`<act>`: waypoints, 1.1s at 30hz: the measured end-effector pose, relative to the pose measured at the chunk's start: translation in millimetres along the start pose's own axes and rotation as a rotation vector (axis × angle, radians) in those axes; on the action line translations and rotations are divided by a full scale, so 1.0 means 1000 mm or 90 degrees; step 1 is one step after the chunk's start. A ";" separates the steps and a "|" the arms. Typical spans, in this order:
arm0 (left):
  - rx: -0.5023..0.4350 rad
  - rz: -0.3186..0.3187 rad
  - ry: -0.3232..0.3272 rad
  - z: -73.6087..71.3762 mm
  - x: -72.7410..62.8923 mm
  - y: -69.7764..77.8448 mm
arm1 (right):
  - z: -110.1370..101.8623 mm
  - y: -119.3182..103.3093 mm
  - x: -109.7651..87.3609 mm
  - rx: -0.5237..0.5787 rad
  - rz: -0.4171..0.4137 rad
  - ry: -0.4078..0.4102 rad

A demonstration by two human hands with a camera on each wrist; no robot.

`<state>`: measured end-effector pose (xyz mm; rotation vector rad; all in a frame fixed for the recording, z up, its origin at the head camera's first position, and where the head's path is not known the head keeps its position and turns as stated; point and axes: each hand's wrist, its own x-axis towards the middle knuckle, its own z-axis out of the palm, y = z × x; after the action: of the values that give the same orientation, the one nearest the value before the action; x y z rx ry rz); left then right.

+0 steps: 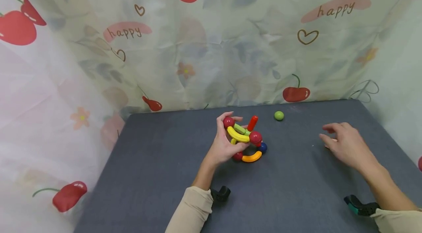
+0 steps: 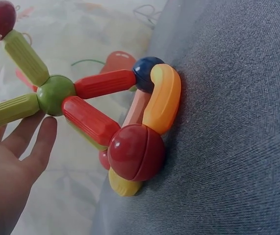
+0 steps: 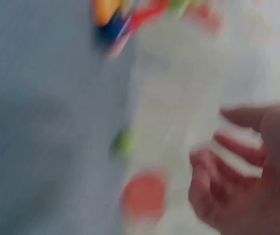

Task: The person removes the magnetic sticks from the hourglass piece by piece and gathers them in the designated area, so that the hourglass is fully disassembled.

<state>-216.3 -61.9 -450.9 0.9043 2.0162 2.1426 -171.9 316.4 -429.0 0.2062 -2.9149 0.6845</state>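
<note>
My left hand [image 1: 221, 151] grips a toy frame of coloured balls and sticks, its fingers and thumb around the upper part. In the left wrist view a green ball [image 2: 56, 95] joins green and red sticks [image 2: 91, 121] at the frame's centre. A dark red ball [image 2: 136, 152], a blue ball [image 2: 147, 73] and an orange curved stick [image 2: 163, 100] form its lower side, close to the tabletop. One red stick [image 1: 252, 123] points upward at the back. My right hand [image 1: 349, 148] hovers over the table's right side, fingers loosely bent, nothing visible in its grasp; its wrist view is blurred.
A loose green ball [image 1: 278, 115] lies near the back edge of the dark grey table [image 1: 158, 167]. Behind the table hangs a patterned cloth [image 1: 224, 64], with more cloth at both sides. Black wrist straps [image 1: 361, 206] show near the sleeves.
</note>
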 end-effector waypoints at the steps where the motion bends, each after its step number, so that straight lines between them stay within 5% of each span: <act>1: 0.007 0.001 0.000 0.000 0.000 0.001 | 0.000 -0.022 0.001 0.037 -0.044 0.017; 6: 0.025 0.005 0.003 -0.002 0.001 0.002 | 0.012 -0.118 0.010 0.184 -0.261 0.002; 9: 0.032 0.007 0.003 -0.001 0.000 0.002 | 0.030 -0.150 0.018 0.207 -0.323 -0.013; 12: 0.039 0.006 0.002 0.000 0.000 0.001 | 0.042 -0.163 0.024 0.208 -0.332 0.004; 21: 0.050 0.001 0.015 -0.001 0.000 0.001 | 0.050 -0.168 0.034 0.259 -0.297 -0.019; 25: 0.039 -0.014 0.017 -0.001 0.002 0.003 | 0.049 -0.167 0.041 0.343 -0.209 -0.094; 30: 0.033 -0.031 0.024 0.000 0.003 0.004 | 0.047 -0.159 0.047 0.597 -0.055 -0.236; 33: 0.030 -0.026 0.022 0.002 0.003 0.004 | 0.042 -0.145 0.052 0.753 -0.014 -0.254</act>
<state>-216.5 -59.4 -445.7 0.8310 2.0912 2.1119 -203.2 163.3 -395.4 0.5155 -2.3589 2.4816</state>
